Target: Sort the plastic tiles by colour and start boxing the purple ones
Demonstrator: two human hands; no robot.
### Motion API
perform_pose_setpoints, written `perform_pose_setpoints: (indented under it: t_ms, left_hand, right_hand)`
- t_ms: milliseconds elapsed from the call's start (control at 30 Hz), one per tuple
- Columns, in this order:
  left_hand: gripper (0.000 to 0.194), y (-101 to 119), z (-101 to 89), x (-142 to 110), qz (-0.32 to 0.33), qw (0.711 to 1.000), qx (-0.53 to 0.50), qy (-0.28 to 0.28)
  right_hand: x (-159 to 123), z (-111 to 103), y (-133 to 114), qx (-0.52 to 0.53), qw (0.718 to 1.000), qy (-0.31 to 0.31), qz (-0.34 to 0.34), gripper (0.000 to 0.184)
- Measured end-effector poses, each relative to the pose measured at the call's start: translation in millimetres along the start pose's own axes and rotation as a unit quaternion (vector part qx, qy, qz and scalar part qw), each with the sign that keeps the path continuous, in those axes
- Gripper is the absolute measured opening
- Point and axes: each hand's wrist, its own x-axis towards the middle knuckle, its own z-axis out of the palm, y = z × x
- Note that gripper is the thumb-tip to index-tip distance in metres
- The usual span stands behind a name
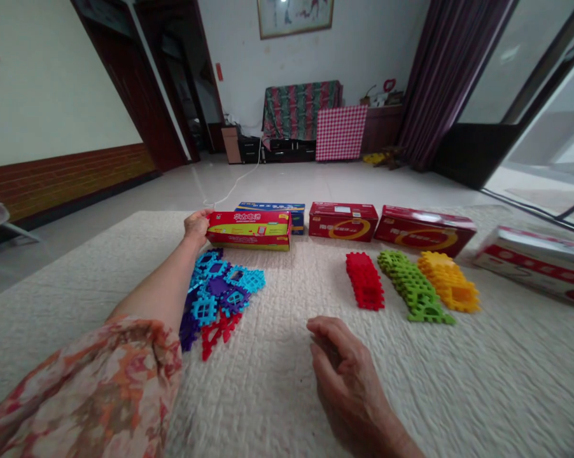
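My left hand (196,226) reaches far forward and grips the left end of a red and yellow box (249,230) lying on the cream quilted mat (287,381). Behind that box lies a blue box (270,208). Under my left forearm sits a loose heap of blue, purple and red plastic interlocking tiles (219,291). My right hand (344,369) rests on the mat in the near middle, fingers loosely curled, holding nothing.
Two red boxes (343,221) (425,231) stand in a row to the right, with a white and red box (538,264) at the far right. In front lie rows of red tiles (364,280), green tiles (413,286) and yellow tiles (449,281). Tiled floor and furniture lie beyond.
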Motion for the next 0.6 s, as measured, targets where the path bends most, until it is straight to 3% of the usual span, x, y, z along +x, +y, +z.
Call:
perform_pose_setpoints:
  t_ms: [367, 467, 600]
  left_hand:
    - [0.034, 30.2, -38.1, -13.6, -0.076, 0.992, 0.091, -0.041]
    - [0.038, 34.5, -35.2, -16.8, -0.063, 0.993, 0.100, -0.031]
    - [0.038, 24.5, -13.4, -17.9, -0.030, 0.992, 0.119, -0.002]
  right_hand:
    - [0.5, 0.0, 0.2, 0.004, 1.000, -0.003, 0.002, 0.026]
    - [-0.3, -0.3, 0.5, 0.001, 1.000, -0.004, -0.002, 0.025]
    - [-1.4, 0.7, 0.7, -0.001, 1.000, 0.001, -0.002, 0.024]
